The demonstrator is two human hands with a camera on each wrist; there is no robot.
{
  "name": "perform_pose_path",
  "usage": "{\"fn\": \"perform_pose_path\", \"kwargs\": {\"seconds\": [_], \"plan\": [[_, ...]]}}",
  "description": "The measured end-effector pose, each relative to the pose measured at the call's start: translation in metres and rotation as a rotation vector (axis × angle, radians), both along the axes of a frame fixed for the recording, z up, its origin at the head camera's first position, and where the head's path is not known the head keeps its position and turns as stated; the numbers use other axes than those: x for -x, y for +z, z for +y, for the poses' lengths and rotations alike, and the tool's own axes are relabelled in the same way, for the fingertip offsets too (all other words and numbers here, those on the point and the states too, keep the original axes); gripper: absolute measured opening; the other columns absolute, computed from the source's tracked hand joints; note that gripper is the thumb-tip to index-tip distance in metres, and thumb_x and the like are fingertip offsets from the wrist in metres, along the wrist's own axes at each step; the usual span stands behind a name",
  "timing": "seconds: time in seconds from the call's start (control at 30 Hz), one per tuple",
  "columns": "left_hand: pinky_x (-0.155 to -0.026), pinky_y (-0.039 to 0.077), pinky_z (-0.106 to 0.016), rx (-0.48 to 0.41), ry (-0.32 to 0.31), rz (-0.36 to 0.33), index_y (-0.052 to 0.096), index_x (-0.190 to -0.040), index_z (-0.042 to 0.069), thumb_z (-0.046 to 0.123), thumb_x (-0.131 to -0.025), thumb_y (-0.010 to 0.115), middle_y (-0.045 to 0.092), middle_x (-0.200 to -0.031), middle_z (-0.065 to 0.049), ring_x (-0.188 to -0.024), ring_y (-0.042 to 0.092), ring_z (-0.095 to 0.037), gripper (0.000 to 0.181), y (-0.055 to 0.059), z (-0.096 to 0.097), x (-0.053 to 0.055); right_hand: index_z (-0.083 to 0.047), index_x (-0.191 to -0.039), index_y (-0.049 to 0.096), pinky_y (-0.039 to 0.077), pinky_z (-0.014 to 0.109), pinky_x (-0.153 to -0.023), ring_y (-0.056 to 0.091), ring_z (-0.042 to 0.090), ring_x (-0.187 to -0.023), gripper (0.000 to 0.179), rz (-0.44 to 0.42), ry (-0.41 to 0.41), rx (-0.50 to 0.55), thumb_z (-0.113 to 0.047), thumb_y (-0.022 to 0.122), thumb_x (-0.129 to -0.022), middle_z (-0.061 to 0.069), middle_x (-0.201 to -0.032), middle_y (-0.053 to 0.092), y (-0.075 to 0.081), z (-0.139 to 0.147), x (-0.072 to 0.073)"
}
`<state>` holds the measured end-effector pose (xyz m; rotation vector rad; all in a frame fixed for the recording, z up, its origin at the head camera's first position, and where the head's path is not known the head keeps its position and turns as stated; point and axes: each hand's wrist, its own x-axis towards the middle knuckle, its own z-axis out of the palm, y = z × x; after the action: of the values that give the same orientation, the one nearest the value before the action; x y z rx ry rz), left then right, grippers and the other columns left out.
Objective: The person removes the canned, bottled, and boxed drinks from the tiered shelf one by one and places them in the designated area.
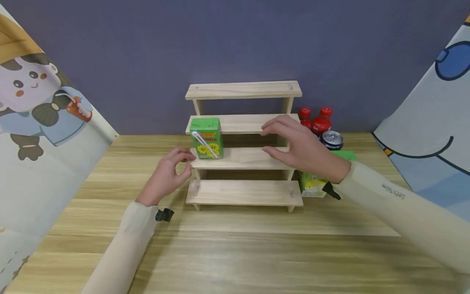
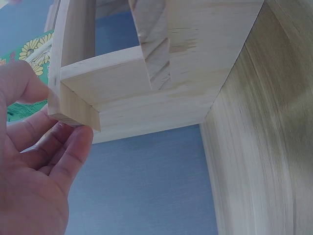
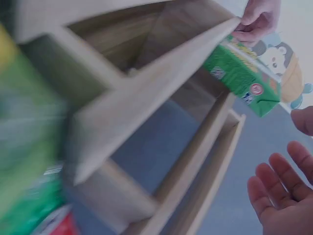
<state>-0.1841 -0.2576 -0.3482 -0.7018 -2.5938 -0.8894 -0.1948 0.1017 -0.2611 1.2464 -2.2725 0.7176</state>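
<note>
A green juice carton point(image 1: 207, 139) with yellow flowers and a straw stands upright at the left end of the second-lowest step of a wooden stepped rack point(image 1: 244, 192). My left hand point(image 1: 167, 173) is at that step's left end, just beside the carton. In the left wrist view, its thumb and curled fingers point(image 2: 73, 147) hold the end of the board. My right hand point(image 1: 297, 145) hovers over the right part of the rack, holding nothing. Its thumb and fingers are spread apart, and the right wrist view shows the bare palm point(image 3: 293, 210).
Right of the rack stand red-capped bottles point(image 1: 322, 121), a dark can point(image 1: 331, 140) and a green-and-white carton point(image 1: 313, 185), partly hidden by my right arm. A blue-grey wall point(image 1: 242, 45) rises behind the wooden table point(image 1: 235, 261). Printed cartoon panels point(image 1: 55, 110) flank both sides.
</note>
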Motion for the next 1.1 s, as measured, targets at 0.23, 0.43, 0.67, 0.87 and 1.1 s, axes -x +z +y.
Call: {"fn": "perform_pose_path", "kwargs": {"seconds": [0.23, 0.43, 0.67, 0.87, 1.1], "plan": [[-0.089, 0.047, -0.044, 0.001, -0.005, -0.002, 0.065, -0.108, 0.003, 0.008, -0.089, 0.057, 0.054, -0.118, -0.009, -0.106, 0.054, -0.027, 0.020, -0.001, 0.000, 0.000, -0.009, -0.117, 0.058, 0.043, 0.033, -0.095, 0.048, 0.014, -0.116, 0.038, -0.043, 0.062, -0.030, -0.021, 0.073, -0.083, 0.003, -0.124, 0.053, 0.017, -0.044, 0.012], [-0.088, 0.047, -0.045, 0.003, -0.008, 0.001, 0.064, -0.107, 0.004, 0.009, -0.089, 0.057, 0.054, -0.117, -0.008, -0.106, 0.053, -0.027, 0.020, -0.001, 0.000, 0.001, -0.009, -0.120, 0.056, 0.043, 0.030, -0.095, 0.049, 0.015, -0.115, 0.041, -0.082, 0.054, -0.075, -0.024, 0.071, -0.085, 0.004, -0.128, 0.051, 0.022, -0.074, 0.025], [-0.088, 0.047, -0.043, 0.000, -0.011, -0.004, 0.064, -0.108, 0.004, 0.009, -0.090, 0.057, 0.054, -0.117, -0.008, -0.106, 0.053, -0.026, 0.020, 0.001, 0.000, 0.000, -0.009, -0.119, 0.057, 0.047, 0.031, -0.086, 0.053, 0.014, -0.105, 0.039, -0.117, 0.085, -0.089, -0.023, 0.071, -0.085, 0.003, -0.121, 0.052, 0.023, -0.099, 0.037], [-0.089, 0.047, -0.044, -0.006, -0.018, 0.005, 0.064, -0.107, 0.003, 0.009, -0.089, 0.057, 0.055, -0.116, -0.008, -0.106, 0.054, -0.025, 0.020, 0.002, 0.001, 0.000, -0.011, -0.111, 0.060, 0.049, 0.027, -0.078, 0.054, 0.010, -0.094, 0.029, -0.156, 0.088, -0.100, -0.022, 0.069, -0.086, -0.001, -0.107, 0.056, 0.022, -0.109, 0.043], [-0.088, 0.047, -0.043, -0.014, -0.021, 0.006, 0.065, -0.107, 0.004, 0.008, -0.090, 0.057, 0.055, -0.115, -0.007, -0.105, 0.054, -0.024, 0.019, 0.002, 0.000, 0.000, -0.011, -0.103, 0.062, 0.050, 0.024, -0.075, 0.056, 0.008, -0.088, 0.017, -0.138, 0.110, -0.071, -0.016, 0.068, -0.087, -0.001, -0.103, 0.059, 0.020, -0.110, 0.044]]}}
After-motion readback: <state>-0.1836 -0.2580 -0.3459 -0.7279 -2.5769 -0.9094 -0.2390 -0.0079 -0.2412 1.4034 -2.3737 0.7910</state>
